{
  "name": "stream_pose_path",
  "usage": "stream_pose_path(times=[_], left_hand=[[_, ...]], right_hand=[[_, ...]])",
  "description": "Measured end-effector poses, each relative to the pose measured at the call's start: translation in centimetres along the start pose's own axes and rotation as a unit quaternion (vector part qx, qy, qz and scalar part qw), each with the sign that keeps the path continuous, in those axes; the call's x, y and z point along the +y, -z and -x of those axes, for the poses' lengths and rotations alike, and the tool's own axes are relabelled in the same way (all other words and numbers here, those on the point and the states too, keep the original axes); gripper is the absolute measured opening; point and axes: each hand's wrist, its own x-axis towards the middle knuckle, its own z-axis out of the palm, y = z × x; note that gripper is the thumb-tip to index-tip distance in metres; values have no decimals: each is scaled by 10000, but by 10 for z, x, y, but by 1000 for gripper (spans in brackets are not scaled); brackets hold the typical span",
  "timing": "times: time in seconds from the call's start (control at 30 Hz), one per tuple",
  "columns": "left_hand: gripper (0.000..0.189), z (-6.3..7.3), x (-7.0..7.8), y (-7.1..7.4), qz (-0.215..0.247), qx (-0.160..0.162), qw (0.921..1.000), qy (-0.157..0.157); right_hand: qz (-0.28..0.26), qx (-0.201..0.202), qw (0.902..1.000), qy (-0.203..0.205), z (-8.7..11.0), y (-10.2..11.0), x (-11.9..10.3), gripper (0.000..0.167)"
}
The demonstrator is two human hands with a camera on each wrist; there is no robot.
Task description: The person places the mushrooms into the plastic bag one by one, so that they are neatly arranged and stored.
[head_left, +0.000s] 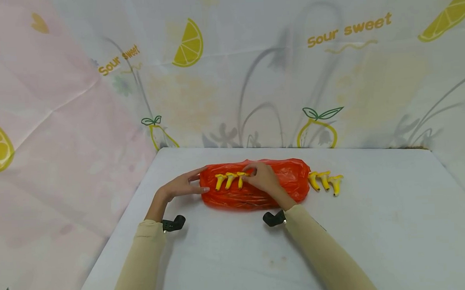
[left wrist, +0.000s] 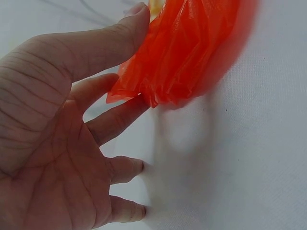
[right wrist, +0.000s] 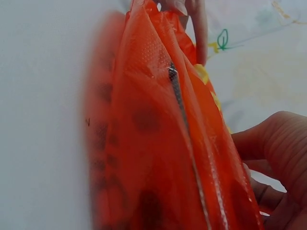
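A long bundle in a red plastic bag (head_left: 292,181) lies on the table. Three yellow trumpet-shaped mushrooms (head_left: 229,180) sit in a row on its top, towards the left. My right hand (head_left: 262,177) reaches over the bag and pinches the rightmost of these mushrooms by its cap side; in the right wrist view the fingertips are hidden behind the red plastic. At the bag's left end, my left hand (head_left: 179,186) rests with spread, fairly straight fingers. Its thumb (left wrist: 115,45) touches the plastic, and two fingers lie against the bag's edge.
Three more yellow mushrooms (head_left: 325,182) lie on the white table (head_left: 395,224) just right of the bag. A printed cloth (head_left: 230,89) hangs behind the table and along its left side. Each wrist wears a small black camera (head_left: 174,223).
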Motion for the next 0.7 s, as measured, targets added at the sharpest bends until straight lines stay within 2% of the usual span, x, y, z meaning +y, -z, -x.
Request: stream_pose_path(times=[0.47,0.7], left_hand=[[91,0,0,-1,-23,27,10000,18],[91,1,1,0,-74,15,10000,-44]], right_hand=[[-68,-105,9997,207,13,18,8,26],[-65,-343,9991,257,19,30,8,29]])
